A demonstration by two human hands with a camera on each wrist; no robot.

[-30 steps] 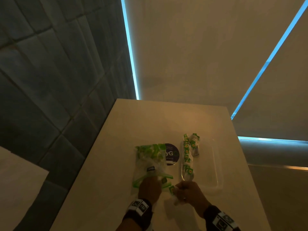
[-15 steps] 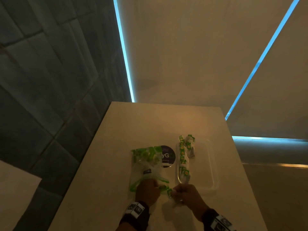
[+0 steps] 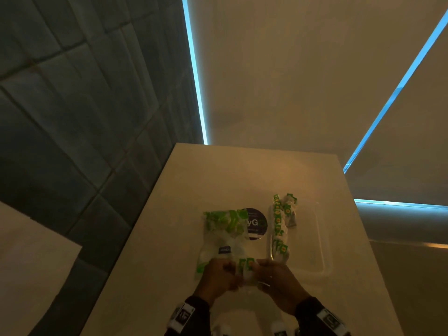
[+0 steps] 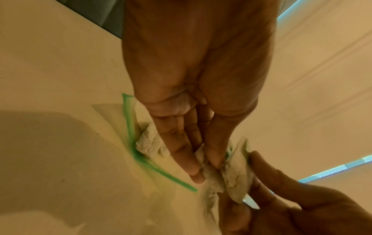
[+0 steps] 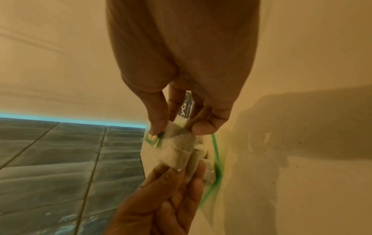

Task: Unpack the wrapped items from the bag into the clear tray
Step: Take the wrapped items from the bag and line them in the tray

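Here, one wrapped item (image 3: 246, 267) pinched between both hands, left hand (image 3: 218, 277) and right hand (image 3: 276, 280), at the bag (image 3: 223, 238) mouth.

Bag (image 3: 221, 238) lies frame centre on table (image 3: 169, 238); clear tray (image 3: 317, 241) right of it, holding two wrapped items (image 3: 278, 229).

Beige table (image 3: 218, 180), bag (image 3: 219, 238), clear tray (image 3: 320, 243)
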